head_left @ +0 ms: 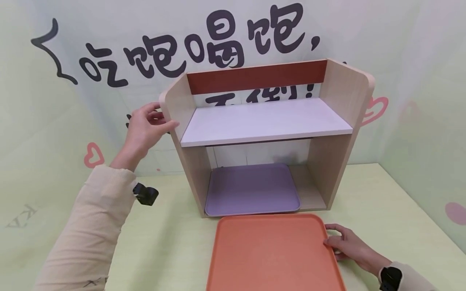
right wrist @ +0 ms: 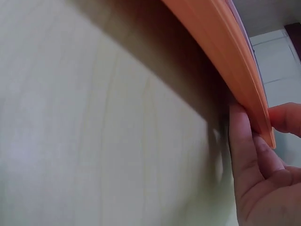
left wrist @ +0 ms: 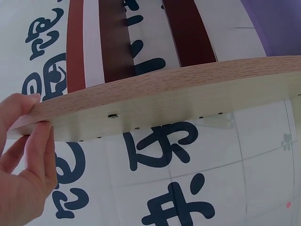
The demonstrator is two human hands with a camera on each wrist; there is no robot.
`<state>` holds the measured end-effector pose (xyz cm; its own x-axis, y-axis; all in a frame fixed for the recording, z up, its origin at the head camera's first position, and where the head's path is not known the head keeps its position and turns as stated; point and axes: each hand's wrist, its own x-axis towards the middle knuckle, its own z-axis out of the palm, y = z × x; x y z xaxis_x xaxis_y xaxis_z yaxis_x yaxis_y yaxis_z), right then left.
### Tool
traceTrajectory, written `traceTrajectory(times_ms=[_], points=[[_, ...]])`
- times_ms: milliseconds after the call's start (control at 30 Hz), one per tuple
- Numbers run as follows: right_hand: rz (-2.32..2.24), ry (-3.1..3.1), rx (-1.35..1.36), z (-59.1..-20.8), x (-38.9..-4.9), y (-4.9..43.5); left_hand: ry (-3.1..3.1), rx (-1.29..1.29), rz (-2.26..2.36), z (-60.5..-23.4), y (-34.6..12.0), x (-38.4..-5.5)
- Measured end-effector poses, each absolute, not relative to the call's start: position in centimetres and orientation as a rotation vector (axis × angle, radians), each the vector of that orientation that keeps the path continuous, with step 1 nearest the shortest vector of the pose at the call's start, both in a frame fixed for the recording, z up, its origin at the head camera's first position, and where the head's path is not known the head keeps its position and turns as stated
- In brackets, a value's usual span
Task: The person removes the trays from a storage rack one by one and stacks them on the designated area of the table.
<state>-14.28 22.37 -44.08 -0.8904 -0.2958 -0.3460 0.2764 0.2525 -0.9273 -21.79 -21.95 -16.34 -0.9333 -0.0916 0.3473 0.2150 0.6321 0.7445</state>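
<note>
A small two-level wooden shelf (head_left: 342,169) with a white upper board stands on the table. My left hand (head_left: 143,129) pinches the front edge of its left side panel, thumb on the inner side and fingers outside; the left wrist view shows the panel (left wrist: 155,94) between them. On the lower level lies a purple tray (head_left: 253,190). In front of it is an orange tray (head_left: 273,254), its near end cut off by the frame. My right hand (head_left: 351,246) grips the orange tray's right edge, thumb on top and fingers underneath, with a shadowed gap below in the right wrist view.
The pale wood-grain table (head_left: 393,218) runs around the shelf. Behind it hangs a light cloth backdrop (head_left: 120,24) with large black characters and pink hearts. A reddish-brown back rail (head_left: 255,77) crosses the top of the shelf.
</note>
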Motion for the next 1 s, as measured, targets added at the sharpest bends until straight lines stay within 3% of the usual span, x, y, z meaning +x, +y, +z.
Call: traceTrajectory(times_ms=[367,700,1000], points=[[-1.576,2.272,-0.137,-44.1,-14.8,22.4,-2.507,-0.102,-1.213,-16.4,-21.9,-21.8],[-1.487,2.332,0.016,-43.7,-15.5,21.7,-2.508,-0.125,-1.213,-16.3,-21.9,-21.9],[-1.500,2.331,-0.055,-43.5,-15.8,21.3,-2.506,-0.122,-1.206,-16.2,-22.0,-21.9]])
